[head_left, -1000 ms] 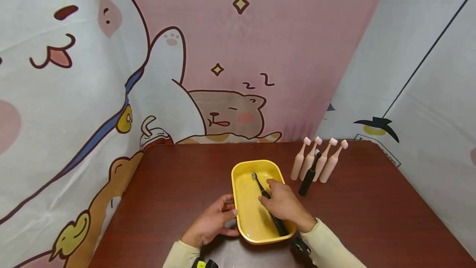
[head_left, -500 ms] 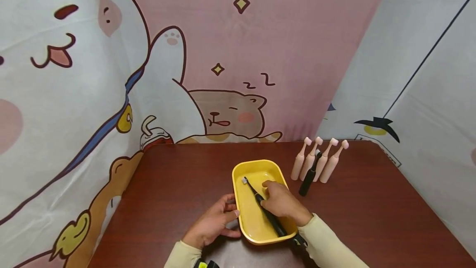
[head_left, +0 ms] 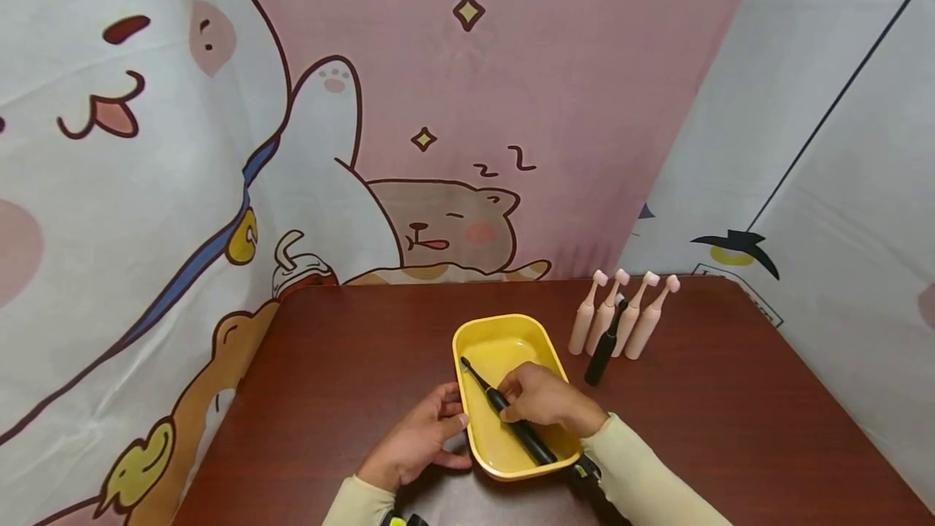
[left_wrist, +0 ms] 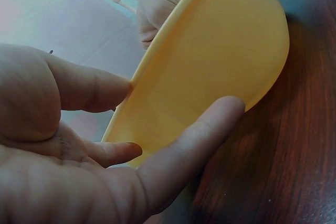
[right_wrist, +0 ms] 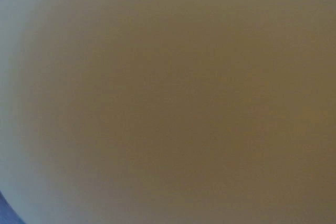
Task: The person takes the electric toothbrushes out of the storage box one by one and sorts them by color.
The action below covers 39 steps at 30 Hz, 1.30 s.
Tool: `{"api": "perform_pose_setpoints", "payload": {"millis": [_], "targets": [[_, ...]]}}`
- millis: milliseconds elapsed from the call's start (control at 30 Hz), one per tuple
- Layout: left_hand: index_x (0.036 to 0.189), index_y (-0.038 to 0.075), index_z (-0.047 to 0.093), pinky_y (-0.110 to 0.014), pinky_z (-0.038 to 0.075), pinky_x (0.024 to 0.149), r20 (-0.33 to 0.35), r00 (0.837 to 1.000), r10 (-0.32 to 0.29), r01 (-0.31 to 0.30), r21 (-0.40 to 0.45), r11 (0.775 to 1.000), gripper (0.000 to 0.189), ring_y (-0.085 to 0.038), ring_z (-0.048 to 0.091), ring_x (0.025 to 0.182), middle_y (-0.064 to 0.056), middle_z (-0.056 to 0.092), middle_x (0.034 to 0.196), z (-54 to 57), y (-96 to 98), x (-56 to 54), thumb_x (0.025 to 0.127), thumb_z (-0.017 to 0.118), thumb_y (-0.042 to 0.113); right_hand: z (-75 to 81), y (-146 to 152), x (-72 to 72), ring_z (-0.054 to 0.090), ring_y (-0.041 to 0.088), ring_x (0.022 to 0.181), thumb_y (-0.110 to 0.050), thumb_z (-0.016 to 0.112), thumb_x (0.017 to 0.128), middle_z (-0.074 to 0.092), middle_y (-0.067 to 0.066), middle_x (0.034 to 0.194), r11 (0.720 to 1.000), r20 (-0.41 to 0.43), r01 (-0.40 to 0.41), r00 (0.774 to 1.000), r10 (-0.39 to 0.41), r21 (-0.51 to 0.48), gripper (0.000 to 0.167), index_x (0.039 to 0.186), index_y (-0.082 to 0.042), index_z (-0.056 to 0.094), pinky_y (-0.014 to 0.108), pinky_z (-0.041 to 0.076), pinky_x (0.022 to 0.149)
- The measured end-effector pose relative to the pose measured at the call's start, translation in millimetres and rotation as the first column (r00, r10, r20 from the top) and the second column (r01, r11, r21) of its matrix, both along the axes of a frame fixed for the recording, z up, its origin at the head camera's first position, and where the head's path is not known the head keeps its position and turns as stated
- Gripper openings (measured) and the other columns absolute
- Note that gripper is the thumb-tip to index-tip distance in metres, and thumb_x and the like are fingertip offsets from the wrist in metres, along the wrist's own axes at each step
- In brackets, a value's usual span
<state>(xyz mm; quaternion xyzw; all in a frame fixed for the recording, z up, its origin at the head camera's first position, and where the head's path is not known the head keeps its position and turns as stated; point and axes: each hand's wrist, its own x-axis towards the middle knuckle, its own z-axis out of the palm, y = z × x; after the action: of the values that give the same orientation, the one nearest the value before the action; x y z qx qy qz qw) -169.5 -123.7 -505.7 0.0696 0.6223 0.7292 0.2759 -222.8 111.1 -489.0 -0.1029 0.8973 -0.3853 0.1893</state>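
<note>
A yellow tray [head_left: 488, 443] sits near the table's front edge. Inside it, a black electric toothbrush [head_left: 529, 435] lies slantwise, its head toward the upper left and its base at the near right corner. My right hand [head_left: 551, 400] reaches in over the right rim and pinches the handle around its upper part. On the tray's left side, my left hand [head_left: 420, 437] rests with spread fingers against the outer wall. The left wrist view has the thumb tip at the yellow rim and a straight finger [left_wrist: 210, 127] along the wall. Only a blurred, brownish-yellow surface fills the right wrist view.
Several pale pink electric toothbrushes [head_left: 644, 331] stand in a row at the back right of the dark red table [head_left: 351, 355]. Another black toothbrush [head_left: 601, 360] stands before them. A cartoon-printed cloth [head_left: 570, 104] hangs behind and beside the table.
The toothbrush's head has swung left and toward me, ending by the tray's left wall. My right hand has shifted slightly left with it; the left hand stays at the tray.
</note>
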Motion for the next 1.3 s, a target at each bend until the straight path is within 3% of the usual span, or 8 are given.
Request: {"api": "perform_pose_setpoints", "payload": {"millis": [167,333,500,700,1033,1300], "targets": [[0.160,-0.004,0.023,-0.053,0.065,0.078,0.003,1.000,-0.003,0.003,0.007,1.000,0.059,-0.037,0.061,0.122,-0.036,0.042,0.150,-1.9,0.3,0.2,0.110,0.051,0.007,-1.6,2.0,-1.0,0.059,0.018,0.074,-0.006,0.088,0.081,0.063,0.003,0.083,0.998,0.071,0.007,0.997,-0.003,-0.060,0.029,0.108,-0.003,0.077,0.028,0.047,0.061],[0.161,-0.003,0.022,-0.056,0.065,0.079,0.002,1.000,-0.005,0.005,0.016,1.000,0.060,-0.038,0.059,0.125,-0.036,0.041,0.151,-3.1,1.4,-0.6,0.110,0.052,0.008,-3.7,6.2,-2.8,0.061,0.020,0.080,-0.005,0.086,0.083,0.065,0.005,0.089,0.993,0.118,0.035,0.993,-0.022,-0.115,0.030,0.111,-0.003,0.076,0.032,0.055,0.064],[0.161,-0.003,0.022,-0.058,0.064,0.080,0.005,1.000,-0.007,0.007,0.013,1.000,0.061,-0.039,0.059,0.126,-0.037,0.041,0.151,-3.4,3.2,-1.9,0.109,0.052,0.007,-3.3,11.6,-4.7,0.062,0.022,0.081,-0.004,0.082,0.085,0.064,0.008,0.092,0.973,0.215,0.084,0.976,-0.036,-0.216,0.030,0.114,-0.001,0.073,0.040,0.062,0.064],[0.161,-0.003,0.022,-0.058,0.064,0.081,0.017,1.000,-0.005,0.005,0.011,1.000,0.062,-0.039,0.059,0.125,-0.036,0.042,0.149,-3.0,4.1,-3.0,0.108,0.054,0.007,0.7,17.3,-8.4,0.063,0.023,0.080,-0.009,0.080,0.089,0.062,0.010,0.092,0.941,0.294,0.100,0.956,0.000,-0.324,0.036,0.122,0.001,0.068,0.041,0.064,0.066],[0.160,-0.006,0.024,-0.060,0.062,0.090,0.042,0.999,-0.010,0.008,0.064,0.998,0.064,-0.039,0.060,0.125,-0.037,0.041,0.150,-3.4,5.7,-1.8,0.107,0.058,0.007,5.9,28.5,-11.9,0.064,0.024,0.088,-0.007,0.074,0.092,0.061,0.010,0.101,0.876,0.331,0.132,0.943,0.033,-0.464,0.046,0.135,0.006,0.061,0.046,0.067,0.073],[0.159,-0.006,0.024,-0.057,0.064,0.088,0.041,0.999,0.018,-0.021,0.065,0.998,0.074,-0.032,0.066,0.111,-0.036,0.046,0.145,-5.0,14.7,-1.9,0.099,0.067,0.001,13.6,37.7,-11.6,0.067,0.025,0.099,-0.008,0.073,0.094,0.059,0.015,0.113,0.848,0.298,0.165,0.955,-0.009,-0.503,0.052,0.141,0.007,0.056,0.050,0.066,0.086]]}}
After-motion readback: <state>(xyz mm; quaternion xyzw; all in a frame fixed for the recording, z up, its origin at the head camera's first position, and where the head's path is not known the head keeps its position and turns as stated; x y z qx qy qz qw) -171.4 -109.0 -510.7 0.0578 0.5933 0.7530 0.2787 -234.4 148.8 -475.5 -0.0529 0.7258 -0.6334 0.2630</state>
